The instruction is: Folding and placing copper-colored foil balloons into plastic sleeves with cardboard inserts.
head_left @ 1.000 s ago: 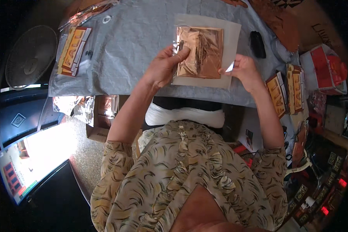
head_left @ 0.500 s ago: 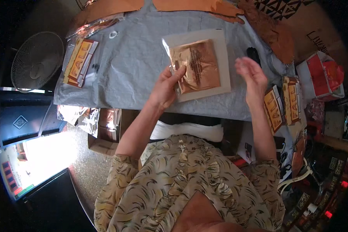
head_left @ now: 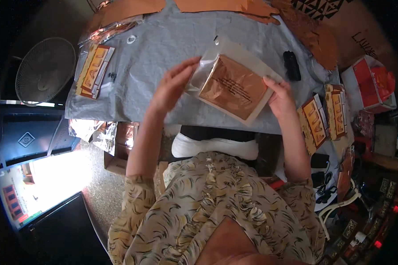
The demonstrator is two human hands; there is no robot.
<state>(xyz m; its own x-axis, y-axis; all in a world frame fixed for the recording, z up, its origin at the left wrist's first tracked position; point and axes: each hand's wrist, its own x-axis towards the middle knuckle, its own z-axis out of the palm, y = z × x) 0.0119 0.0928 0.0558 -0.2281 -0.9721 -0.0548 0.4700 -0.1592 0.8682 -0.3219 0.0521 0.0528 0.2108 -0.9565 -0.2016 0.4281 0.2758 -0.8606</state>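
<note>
Copper-coloured foil packet (head_left: 234, 90), inside a clear plastic sleeve (head_left: 227, 47), sits at a slant between your hands, over the grey table cover (head_left: 146, 84). Your right hand (head_left: 281, 97) pinches the sleeve's right edge, thumb on top. Your left hand (head_left: 174, 84) has its fingers stretched toward the left edge; I cannot tell whether it grips there. Beyond your right hand, a black pouch (head_left: 291, 66) lies on the cover.

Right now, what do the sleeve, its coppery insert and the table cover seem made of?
Sleeve: likely glossy plastic film, being see-through with bright glints.
Coppery insert: perhaps metallic foil, sheened and lightly creased.
Table cover: dull grey plastic sheeting or cloth; its wrinkles leave that open.
</note>
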